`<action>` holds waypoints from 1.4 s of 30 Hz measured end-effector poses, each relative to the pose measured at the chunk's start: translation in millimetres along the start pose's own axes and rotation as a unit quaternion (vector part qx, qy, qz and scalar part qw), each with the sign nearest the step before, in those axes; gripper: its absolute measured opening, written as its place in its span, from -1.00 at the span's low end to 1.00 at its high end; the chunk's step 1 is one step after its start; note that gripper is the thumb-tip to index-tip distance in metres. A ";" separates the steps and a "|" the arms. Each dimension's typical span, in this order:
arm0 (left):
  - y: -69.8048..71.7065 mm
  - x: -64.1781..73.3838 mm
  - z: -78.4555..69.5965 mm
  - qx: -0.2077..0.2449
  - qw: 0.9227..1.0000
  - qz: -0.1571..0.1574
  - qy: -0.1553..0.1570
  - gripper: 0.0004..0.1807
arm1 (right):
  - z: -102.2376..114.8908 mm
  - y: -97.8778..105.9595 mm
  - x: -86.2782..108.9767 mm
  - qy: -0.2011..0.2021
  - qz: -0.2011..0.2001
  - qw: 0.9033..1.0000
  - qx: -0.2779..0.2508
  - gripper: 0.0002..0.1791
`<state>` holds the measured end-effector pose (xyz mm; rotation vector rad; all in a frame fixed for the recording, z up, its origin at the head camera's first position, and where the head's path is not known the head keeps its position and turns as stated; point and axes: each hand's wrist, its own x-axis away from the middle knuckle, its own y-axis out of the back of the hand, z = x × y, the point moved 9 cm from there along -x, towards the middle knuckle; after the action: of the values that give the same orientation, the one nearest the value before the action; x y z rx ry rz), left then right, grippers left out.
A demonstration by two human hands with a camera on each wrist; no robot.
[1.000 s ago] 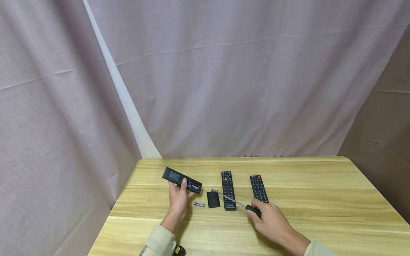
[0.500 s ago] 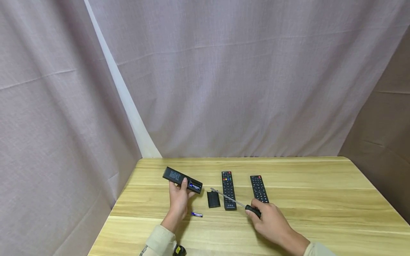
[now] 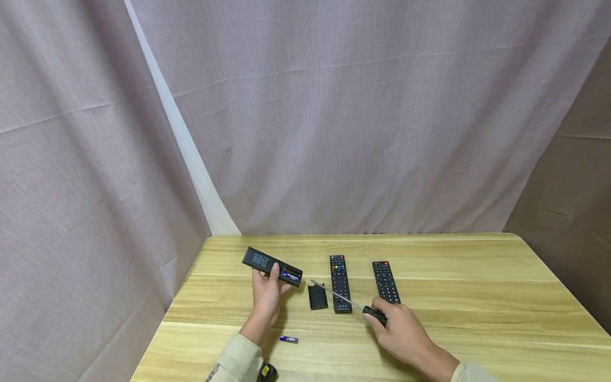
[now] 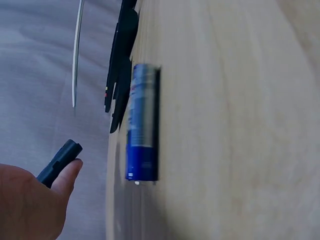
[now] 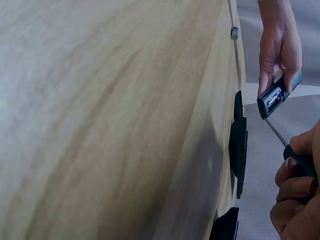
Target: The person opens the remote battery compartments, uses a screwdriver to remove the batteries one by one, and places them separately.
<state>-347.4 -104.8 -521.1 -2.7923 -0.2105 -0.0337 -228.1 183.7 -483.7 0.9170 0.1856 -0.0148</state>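
Note:
My left hand grips a black remote control, back side up, thumb on top. Its battery compartment is uncovered, with a blue battery inside. In my right hand is a screwdriver, held by its black handle. The thin metal shaft points left, its tip a little right of the held remote in the head view. A loose blue-and-silver battery lies on the table right of my left forearm; it looks large in the left wrist view.
Below the screwdriver tip lies a black battery cover. Two more black remotes lie buttons up: one under the shaft, another just beyond my right hand. Curtains hang behind the wooden table.
The loose battery has rolled across the table toward the front edge. The screwdriver tip has shifted slightly left, toward the held remote. My left hand stays nearly still.

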 end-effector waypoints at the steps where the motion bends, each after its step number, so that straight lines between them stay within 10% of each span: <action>1: 0.0 -0.5 0.2 0.000 1.000 -0.001 0.001 -0.57 | 0.2 -0.3 0.2 0.000 0.000 1.000 -0.002 -0.81; 42: -7.7 1.2 -1.7 0.012 1.000 0.017 0.000 -0.64 | 26.8 -1.2 -4.7 0.063 -0.017 0.998 0.004 -0.74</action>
<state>-347.4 -98.1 -516.9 -2.7722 -0.1613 -0.0238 -228.7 161.5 -468.0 0.9233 0.3195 0.0106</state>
